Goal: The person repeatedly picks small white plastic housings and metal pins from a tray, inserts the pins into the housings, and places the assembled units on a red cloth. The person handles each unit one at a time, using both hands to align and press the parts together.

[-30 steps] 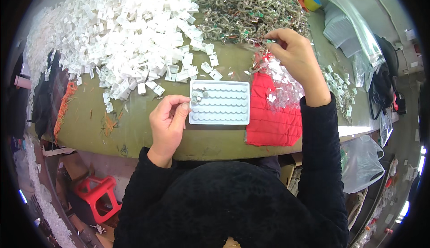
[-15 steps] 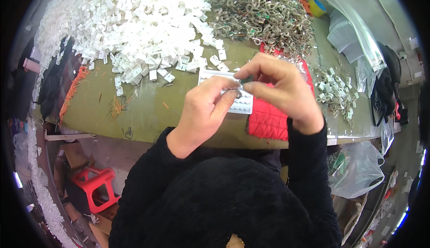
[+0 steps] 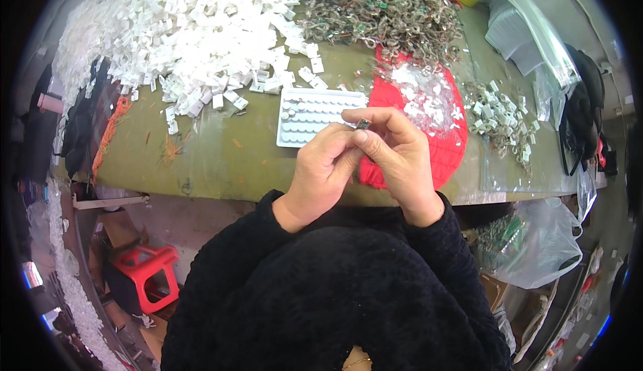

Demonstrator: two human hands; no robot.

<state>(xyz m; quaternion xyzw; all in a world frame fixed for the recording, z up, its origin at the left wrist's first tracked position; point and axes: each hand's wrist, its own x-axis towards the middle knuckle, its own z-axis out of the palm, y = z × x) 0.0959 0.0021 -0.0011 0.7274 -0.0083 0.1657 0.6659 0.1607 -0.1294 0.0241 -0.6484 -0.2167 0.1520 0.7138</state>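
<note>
My left hand (image 3: 325, 169) and my right hand (image 3: 402, 160) meet in front of my body with their fingertips touching. Between the right thumb and fingers shows a small dark-green piece (image 3: 364, 124), perhaps a tiny circuit board. The left fingers are pinched together right beside it, and whatever is in them is hidden. Just beyond the hands lies a white plastic tray (image 3: 289, 136) with rows of round hollows; a few small silvery discs sit at its left side. Under and beside the right hand spreads a red quilted cloth (image 3: 450, 165) strewn with small white and clear bits.
A large heap of white plastic housings (image 3: 194, 36) covers the far left. Tangled grey wire coils with green bits (image 3: 382, 9) lie behind the cloth. At the right are a smaller pile of wired white parts (image 3: 499, 120) and clear bags (image 3: 529, 33). A red stool (image 3: 144, 274) stands below left.
My hands have come closer together and slightly nearer my body, uncovering more of the tray and cloth. The view has shifted a little. The green piece remains in the right fingers.
</note>
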